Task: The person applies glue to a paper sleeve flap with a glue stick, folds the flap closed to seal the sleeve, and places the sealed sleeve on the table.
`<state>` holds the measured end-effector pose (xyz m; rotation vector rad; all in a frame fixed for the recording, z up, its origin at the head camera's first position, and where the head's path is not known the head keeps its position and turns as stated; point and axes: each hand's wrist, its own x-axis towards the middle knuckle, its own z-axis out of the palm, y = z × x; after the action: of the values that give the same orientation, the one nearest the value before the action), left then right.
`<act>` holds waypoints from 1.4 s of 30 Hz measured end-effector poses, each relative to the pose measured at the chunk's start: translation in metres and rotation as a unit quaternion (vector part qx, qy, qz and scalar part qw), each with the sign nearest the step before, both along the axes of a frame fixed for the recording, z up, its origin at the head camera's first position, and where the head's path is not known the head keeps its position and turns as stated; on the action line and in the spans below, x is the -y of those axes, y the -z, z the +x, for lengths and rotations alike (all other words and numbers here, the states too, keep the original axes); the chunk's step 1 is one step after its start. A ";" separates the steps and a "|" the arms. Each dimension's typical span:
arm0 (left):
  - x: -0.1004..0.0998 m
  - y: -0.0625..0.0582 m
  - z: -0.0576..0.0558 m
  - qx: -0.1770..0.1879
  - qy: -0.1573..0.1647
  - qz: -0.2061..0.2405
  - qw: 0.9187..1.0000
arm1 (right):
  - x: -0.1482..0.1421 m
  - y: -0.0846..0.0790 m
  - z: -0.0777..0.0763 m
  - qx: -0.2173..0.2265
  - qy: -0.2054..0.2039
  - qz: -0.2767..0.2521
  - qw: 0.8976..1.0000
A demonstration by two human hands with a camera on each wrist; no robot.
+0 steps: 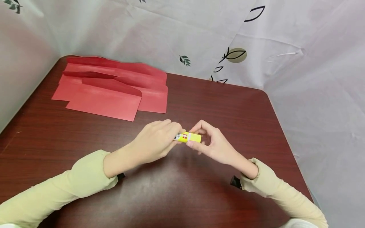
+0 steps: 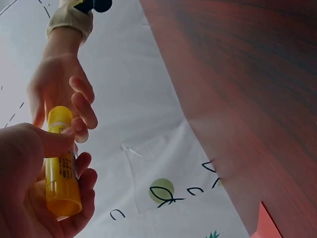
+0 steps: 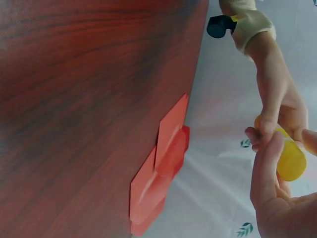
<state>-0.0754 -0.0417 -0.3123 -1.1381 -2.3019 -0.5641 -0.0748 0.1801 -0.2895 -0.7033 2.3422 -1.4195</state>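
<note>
A yellow glue stick [image 1: 195,137] with a white band lies level between both hands over the middle of the table. My left hand [image 1: 156,137] grips its body; in the left wrist view the thumb presses along the side of the glue stick [image 2: 63,191], with fingers curled beneath. At the other end, my right hand [image 1: 216,142] pinches the capped end between thumb and forefinger. The right wrist view shows the rounded yellow end of the glue stick [image 3: 292,163] between that hand's fingertips. Part of the body is hidden under the left fingers.
Several red envelopes [image 1: 105,101] overlap at the back left of the dark wood table [image 1: 228,110], flaps raised. A white curtain [image 1: 137,34] with leaf prints hangs along the table's back and sides. Small black devices [image 1: 235,182] show at both sleeve cuffs.
</note>
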 end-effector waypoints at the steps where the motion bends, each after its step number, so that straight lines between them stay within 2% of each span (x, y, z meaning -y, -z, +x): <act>1: -0.001 0.000 0.000 -0.007 0.000 0.002 1.000 | 0.001 -0.001 -0.001 0.012 -0.004 0.000 1.000; 5: -0.002 0.000 0.001 -0.025 -0.001 -0.002 1.000 | 0.002 -0.001 -0.003 0.018 -0.030 0.011 0.999; 8: -0.001 0.001 0.002 -0.022 -0.004 -0.011 1.000 | 0.000 0.000 -0.001 -0.041 -0.037 0.016 0.998; 12: 0.001 0.000 0.006 -0.018 0.002 -0.014 1.000 | -0.002 -0.001 0.006 -0.128 -0.034 0.011 0.991; 18: 0.004 0.000 0.014 -0.012 0.016 -0.005 1.000 | -0.002 -0.006 0.014 -0.187 -0.046 0.015 0.981; 29: 0.006 -0.005 0.022 0.033 0.044 -0.002 0.998 | -0.005 -0.011 0.021 -0.211 -0.071 -0.005 0.975; 42: 0.007 -0.011 0.025 0.057 0.069 -0.016 0.996 | -0.012 -0.014 0.024 -0.207 -0.086 -0.005 0.975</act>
<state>-0.0504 -0.0484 -0.3008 -1.3203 -2.3475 -0.6601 -0.0506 0.1916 -0.2759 -1.2786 2.4922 -1.3098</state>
